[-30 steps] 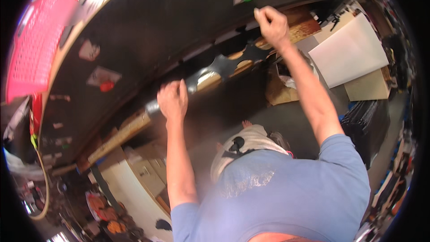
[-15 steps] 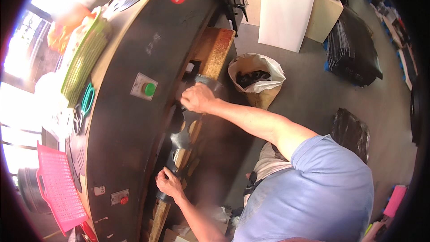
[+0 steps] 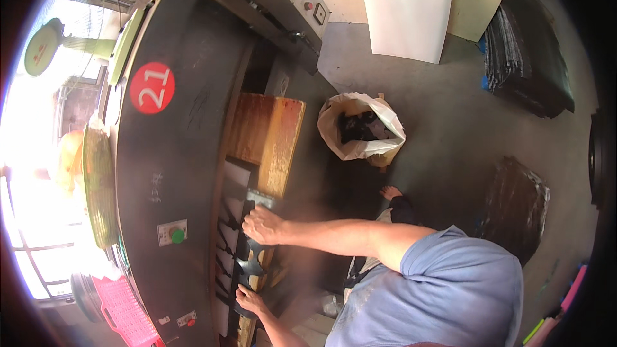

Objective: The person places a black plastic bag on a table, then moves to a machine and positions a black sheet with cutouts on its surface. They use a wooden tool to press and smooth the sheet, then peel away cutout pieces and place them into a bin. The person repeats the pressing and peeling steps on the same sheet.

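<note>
My right hand [image 3: 263,225] is closed on a black sheet [image 3: 247,265] with rounded cutouts along its edge. My left hand [image 3: 251,299] pinches the same sheet farther down, thumb uppermost. The sheet stretches between both hands along the front of a dark machine's slot. Inside the slot, beside the sheet, lies a white board [image 3: 236,177] with thin black strips across it. Much of the sheet is hidden by my hands and the machine's edge.
The dark machine panel [image 3: 173,173] carries a green button [image 3: 177,236] and a red button [image 3: 190,322]. A worn wooden block [image 3: 273,141] juts out beyond my right hand. An open sack [image 3: 334,138] with black scraps stands on the floor; stacked black sheets [image 3: 536,58] lie at far right.
The view has swung, so the machine's far end and control panel show more. My hands still hold the black sheet, now slightly farther from the panel, and the white board shows in the slot.
</note>
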Available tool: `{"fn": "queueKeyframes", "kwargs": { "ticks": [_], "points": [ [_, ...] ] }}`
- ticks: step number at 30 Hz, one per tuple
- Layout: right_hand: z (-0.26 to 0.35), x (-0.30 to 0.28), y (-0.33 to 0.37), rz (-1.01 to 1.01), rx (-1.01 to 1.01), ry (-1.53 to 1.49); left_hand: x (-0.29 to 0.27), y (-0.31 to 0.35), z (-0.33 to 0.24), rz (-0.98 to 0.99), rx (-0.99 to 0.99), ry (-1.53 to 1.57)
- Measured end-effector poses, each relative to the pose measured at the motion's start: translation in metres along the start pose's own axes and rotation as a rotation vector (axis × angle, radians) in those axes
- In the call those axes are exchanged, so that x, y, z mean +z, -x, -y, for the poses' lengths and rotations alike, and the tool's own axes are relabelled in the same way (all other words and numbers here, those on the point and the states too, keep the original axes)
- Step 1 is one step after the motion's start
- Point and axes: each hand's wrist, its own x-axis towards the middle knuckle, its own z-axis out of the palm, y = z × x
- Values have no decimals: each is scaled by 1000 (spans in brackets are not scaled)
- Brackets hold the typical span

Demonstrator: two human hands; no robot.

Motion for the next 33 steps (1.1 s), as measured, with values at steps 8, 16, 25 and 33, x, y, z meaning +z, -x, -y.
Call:
{"fn": "queueKeyframes", "kwargs": {
  "ticks": [8, 16, 25, 33],
  "points": [
    [-1, -3, 0, 5, 38, -180, -2, -9, 13, 59, 37, -74],
    [0, -10, 10, -85, 6, -188, -6, 2, 10, 95, 56, -132],
    [3, -18, 11, 1, -24, -148, -13, 8, -5, 17, 117, -16],
    [19, -52, -28, 7, 216, -304, -31, -7, -33, 110, 162, 38]
  ]
}}
